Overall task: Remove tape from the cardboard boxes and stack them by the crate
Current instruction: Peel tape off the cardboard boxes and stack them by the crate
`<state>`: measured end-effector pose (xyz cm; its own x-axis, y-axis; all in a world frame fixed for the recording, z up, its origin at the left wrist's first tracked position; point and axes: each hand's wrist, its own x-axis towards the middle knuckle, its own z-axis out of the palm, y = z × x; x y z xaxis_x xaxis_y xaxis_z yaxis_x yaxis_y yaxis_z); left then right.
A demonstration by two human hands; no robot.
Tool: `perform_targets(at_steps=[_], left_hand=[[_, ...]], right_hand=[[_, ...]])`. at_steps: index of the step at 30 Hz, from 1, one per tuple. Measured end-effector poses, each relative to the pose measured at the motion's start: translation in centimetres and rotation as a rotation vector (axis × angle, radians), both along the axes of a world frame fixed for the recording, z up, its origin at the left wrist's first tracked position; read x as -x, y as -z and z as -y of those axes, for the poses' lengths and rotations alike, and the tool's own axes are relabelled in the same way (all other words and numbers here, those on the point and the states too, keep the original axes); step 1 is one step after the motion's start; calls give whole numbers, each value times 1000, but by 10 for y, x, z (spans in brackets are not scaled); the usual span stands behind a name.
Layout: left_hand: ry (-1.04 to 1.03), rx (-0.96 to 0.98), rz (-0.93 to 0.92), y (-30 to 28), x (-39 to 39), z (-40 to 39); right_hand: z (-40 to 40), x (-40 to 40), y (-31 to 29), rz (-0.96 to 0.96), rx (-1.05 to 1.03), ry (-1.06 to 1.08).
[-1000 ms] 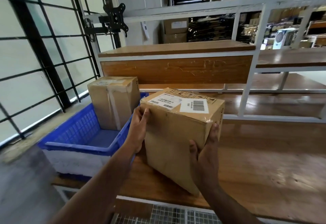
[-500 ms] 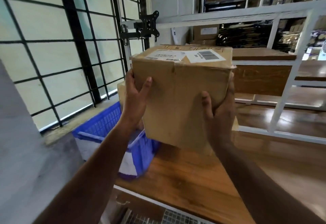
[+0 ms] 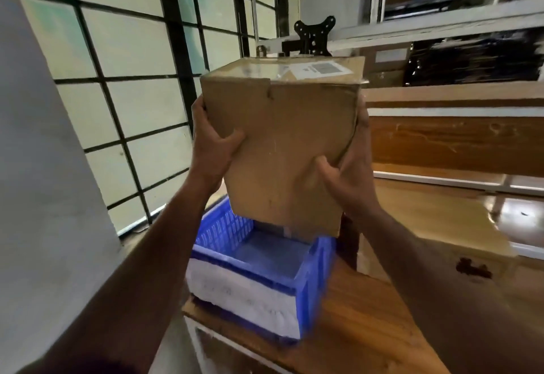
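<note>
Gripping the box [image 3: 282, 144] at both sides, left hand [image 3: 213, 150] and right hand [image 3: 347, 173] have raised it off the table [image 3: 368, 329], above the crate [image 3: 265, 273]; tape presumably remains, peeling comes next.

Crate [image 3: 259, 270] interior is left open below the raised box [image 3: 282, 144]; bare desk [image 3: 368, 323] to its right; passage behind is blocked by shelf frame [image 3: 447, 135].
</note>
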<state>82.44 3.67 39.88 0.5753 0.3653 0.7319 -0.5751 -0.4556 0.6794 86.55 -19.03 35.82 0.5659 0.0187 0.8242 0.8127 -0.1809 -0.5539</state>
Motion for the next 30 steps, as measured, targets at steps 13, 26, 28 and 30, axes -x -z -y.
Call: perform_targets(at_steps=[13, 26, 28, 30], left_hand=[[75, -48, -277, 108, -81, -124], [103, -256, -391, 167, -109, -146], [87, -288, -371, 169, -104, -140], [46, -317, -339, 167, -101, -134]], right_hand=[[-97, -39, 82, -311, 160, 150], [-106, -41, 126, -373, 454, 422], [-105, -40, 127, -371, 504, 444], [-106, -39, 125, -352, 526, 463]])
